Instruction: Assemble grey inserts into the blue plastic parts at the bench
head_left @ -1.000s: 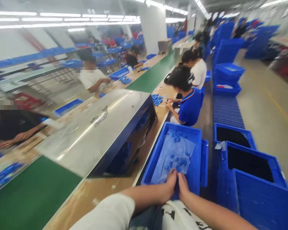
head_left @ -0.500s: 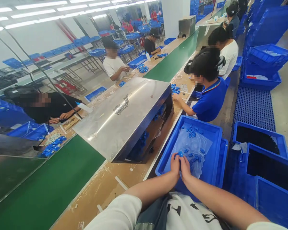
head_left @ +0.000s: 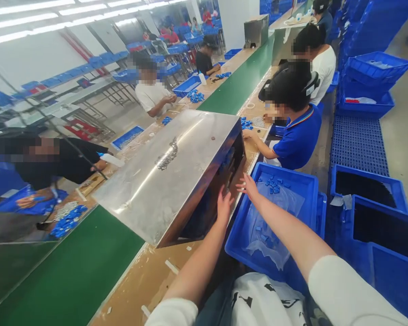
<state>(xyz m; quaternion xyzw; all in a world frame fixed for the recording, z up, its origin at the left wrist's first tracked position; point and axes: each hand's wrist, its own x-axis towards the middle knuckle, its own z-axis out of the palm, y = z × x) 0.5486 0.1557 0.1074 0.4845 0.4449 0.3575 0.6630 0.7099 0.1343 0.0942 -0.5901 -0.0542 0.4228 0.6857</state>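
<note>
My left hand [head_left: 225, 203] reaches forward with its fingers apart, beside the dark open side of the metal cover [head_left: 177, 158]. Above the left rim of a blue tray [head_left: 311, 217] is my right hand [head_left: 250, 188], its fingers stretched toward the bench. I make out nothing held in either hand. Small blue plastic pieces [head_left: 274, 186] lie in the tray on a crumpled clear plastic sheet [head_left: 292, 206], some of them under my right forearm. The inside of the cover is mostly in shadow.
A green conveyor belt [head_left: 98, 253] runs along the bench, under the metal cover. A co-worker in a blue shirt [head_left: 299, 140] sits just ahead on the right. Trays of black material [head_left: 377, 231] stand at my right. Across the belt sits another person in black [head_left: 61, 158].
Both hands have left the blue pieces in the tray and moved forward and left toward the metal cover. They were together around a blue piece and are now apart with fingers extended.
</note>
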